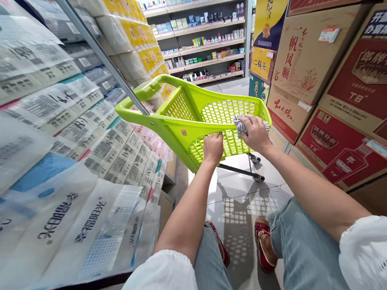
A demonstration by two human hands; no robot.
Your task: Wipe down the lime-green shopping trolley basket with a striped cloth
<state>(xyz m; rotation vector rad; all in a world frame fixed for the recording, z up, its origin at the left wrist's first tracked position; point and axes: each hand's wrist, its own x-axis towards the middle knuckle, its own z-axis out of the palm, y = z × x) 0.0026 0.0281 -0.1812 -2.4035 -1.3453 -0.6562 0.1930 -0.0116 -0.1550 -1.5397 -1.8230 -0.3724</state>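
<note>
A lime-green shopping cart (219,126) with a perforated plastic basket stands side-on before me. My left hand (213,147) is curled over the basket's near rim, its fingertips partly hidden behind the edge. Further right along the same rim, my right hand (255,132) presses a crumpled grey-and-white striped cloth (241,126) against the cart near its corner. Part of the cloth is bunched under the palm and sticks out on both sides of the hand. A metal pole (103,58) rises from the cart's handle end at the left.
Packs of tissue paper (94,218) are stacked close on my left, yellow-and-white packs (135,36) beyond. Cardboard drink boxes (335,49) line the right side. Shelves of small goods (203,30) stand at the back. Cart wheels (258,178) rest on the tiled floor (237,245) near my feet.
</note>
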